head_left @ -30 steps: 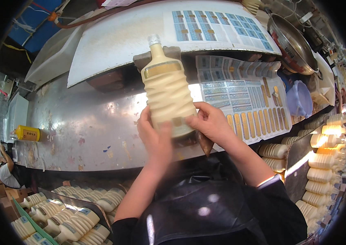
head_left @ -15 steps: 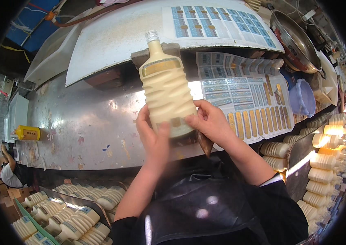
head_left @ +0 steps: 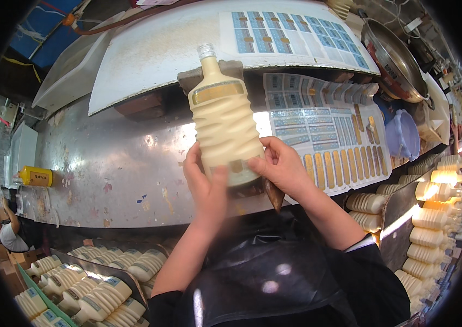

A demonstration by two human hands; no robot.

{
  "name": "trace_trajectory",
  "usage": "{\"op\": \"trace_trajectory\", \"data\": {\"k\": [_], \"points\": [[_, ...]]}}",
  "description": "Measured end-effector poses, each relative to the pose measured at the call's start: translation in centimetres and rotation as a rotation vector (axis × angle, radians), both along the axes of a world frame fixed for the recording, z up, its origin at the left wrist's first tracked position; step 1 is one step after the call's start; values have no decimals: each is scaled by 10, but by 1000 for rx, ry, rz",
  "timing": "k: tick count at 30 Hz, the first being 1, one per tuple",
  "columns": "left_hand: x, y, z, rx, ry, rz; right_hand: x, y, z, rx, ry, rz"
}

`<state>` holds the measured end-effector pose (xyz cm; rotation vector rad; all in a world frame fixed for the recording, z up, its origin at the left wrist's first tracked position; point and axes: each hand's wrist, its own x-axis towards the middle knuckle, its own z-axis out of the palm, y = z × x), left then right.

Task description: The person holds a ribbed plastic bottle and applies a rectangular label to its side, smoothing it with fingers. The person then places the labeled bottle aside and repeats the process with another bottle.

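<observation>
A cream-coloured glass bottle [head_left: 225, 122] with a wavy body and a clear threaded neck leans, neck away from me, on a grey padded rest [head_left: 186, 78]. A gold label band [head_left: 218, 91] crosses its shoulder, and a small label [head_left: 237, 165] sits low on its front. My left hand [head_left: 205, 182] grips the lower left side, its thumb blurred on the front. On the lower right, my right hand [head_left: 281, 165] holds the bottle with the thumb pressed beside the small label. Under that hand a brown pointed object [head_left: 273, 195] sticks out; whether I hold it cannot be told.
Label sheets [head_left: 326, 131] lie right of the bottle, with more sheets [head_left: 264, 32] on the white board [head_left: 149, 49] behind. A purple bucket [head_left: 403, 133] and a metal pan [head_left: 392, 60] stand at right. Crated bottles [head_left: 100, 297] flank me. A yellow bottle [head_left: 36, 177] lies at left.
The bottle and both hands appear almost unmoved, while the whole view has shifted slightly. My grip looks the same, with the left thumb blurred in both frames.
</observation>
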<state>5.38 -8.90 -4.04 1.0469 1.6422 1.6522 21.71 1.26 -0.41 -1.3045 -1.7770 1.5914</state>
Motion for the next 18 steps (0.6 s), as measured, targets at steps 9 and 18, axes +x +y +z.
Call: {"op": "trace_trajectory", "data": {"k": [9,18], "points": [[-9,-5,-4,147,-261,-95,12,8,-9,-37,254,104],[-12,-14,-11,103,-246,-71,22,2,-2,-198,172,144]]}}
